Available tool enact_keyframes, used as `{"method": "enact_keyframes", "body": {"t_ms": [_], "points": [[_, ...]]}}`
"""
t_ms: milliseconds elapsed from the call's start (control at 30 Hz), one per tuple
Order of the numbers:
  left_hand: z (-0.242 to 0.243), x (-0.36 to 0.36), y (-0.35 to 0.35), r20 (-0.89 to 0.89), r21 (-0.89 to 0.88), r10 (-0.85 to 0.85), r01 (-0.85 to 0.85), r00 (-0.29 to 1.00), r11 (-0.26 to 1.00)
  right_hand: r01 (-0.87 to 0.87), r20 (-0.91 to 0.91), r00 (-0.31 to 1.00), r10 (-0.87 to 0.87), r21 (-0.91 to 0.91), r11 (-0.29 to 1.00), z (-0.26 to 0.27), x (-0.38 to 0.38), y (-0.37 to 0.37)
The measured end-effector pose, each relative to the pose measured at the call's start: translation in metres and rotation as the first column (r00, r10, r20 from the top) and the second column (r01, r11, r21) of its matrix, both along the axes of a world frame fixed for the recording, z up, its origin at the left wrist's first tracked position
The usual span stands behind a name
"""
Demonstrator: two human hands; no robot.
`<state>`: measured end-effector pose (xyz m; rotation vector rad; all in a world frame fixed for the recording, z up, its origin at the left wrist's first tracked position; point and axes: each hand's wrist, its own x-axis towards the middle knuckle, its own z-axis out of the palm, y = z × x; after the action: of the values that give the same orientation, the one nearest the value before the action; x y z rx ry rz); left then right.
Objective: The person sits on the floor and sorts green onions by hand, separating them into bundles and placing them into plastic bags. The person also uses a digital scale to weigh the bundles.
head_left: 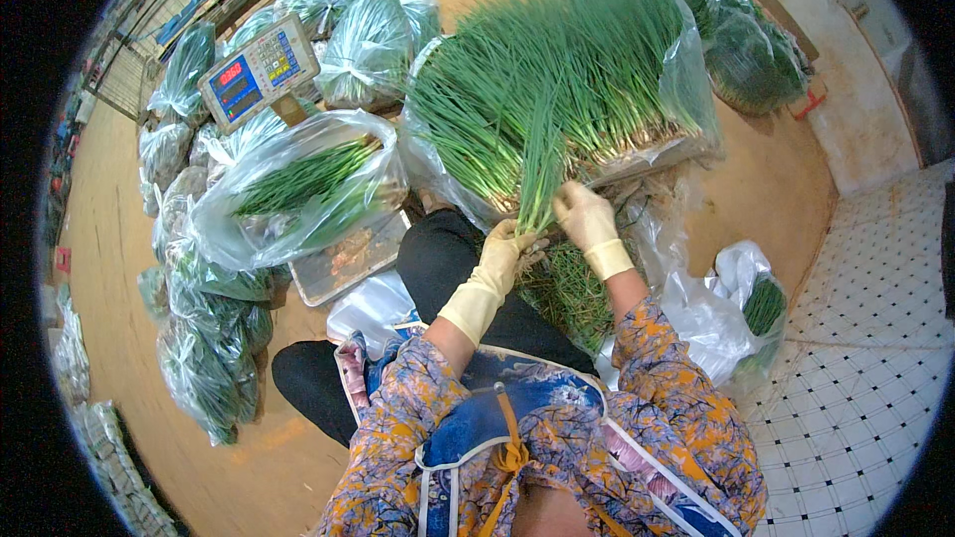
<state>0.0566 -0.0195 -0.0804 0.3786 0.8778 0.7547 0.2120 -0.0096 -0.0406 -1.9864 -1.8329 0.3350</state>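
Note:
My left hand (503, 253), in a cream rubber glove, grips the root ends of a small bunch of green chives (542, 171) whose leaves point away from me. My right hand (586, 215), gloved alike, is at the right side of that bunch's lower end; its fingertips are partly hidden, so its hold is unclear. Just beyond both hands, a large mass of chives (597, 67) lies in an opened clear plastic bag (690, 52). Under my hands is a heap of loose green trimmings (574, 291).
An open plastic bag with chives (306, 183) rests on a scale platform (343, 257) at left, by the scale's display (259, 74). Tied bags (365, 45) are piled beyond and along the left. A crumpled bag (694, 321) lies at right, near a tiled surface (858, 388).

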Motion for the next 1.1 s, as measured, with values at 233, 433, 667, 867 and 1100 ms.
{"method": "enact_keyframes", "body": {"t_ms": [233, 433, 667, 867, 1100], "points": [[-0.006, -0.005, 0.004, 0.026, -0.031, 0.022, -0.021, 0.999, 0.999, 0.395, -0.178, 0.91, -0.374, 0.102, 0.913, 0.021, 0.072, -0.02], [-0.008, -0.006, 0.004, 0.084, -0.06, -0.018, 0.023, 0.996, 0.998, -0.044, -0.144, 0.989, -0.018, -0.414, 0.909, -0.014, 0.04, -0.048], [-0.021, 0.0, -0.001, -0.189, 0.182, -0.071, 0.106, 0.979, 0.977, 0.029, -0.577, 0.79, -0.209, -0.305, 0.952, -0.016, -0.016, -0.011], [-0.022, -0.002, -0.001, -0.363, 0.219, -0.099, 0.188, 0.926, 0.957, 0.09, -0.569, 0.79, -0.228, -0.261, 0.961, -0.01, -0.027, -0.016], [-0.007, -0.008, 0.0, 0.165, 0.02, -0.059, 0.057, 0.985, 0.998, 0.29, -0.833, 0.4, -0.383, -0.281, 0.915, -0.029, -0.001, -0.027]]}}
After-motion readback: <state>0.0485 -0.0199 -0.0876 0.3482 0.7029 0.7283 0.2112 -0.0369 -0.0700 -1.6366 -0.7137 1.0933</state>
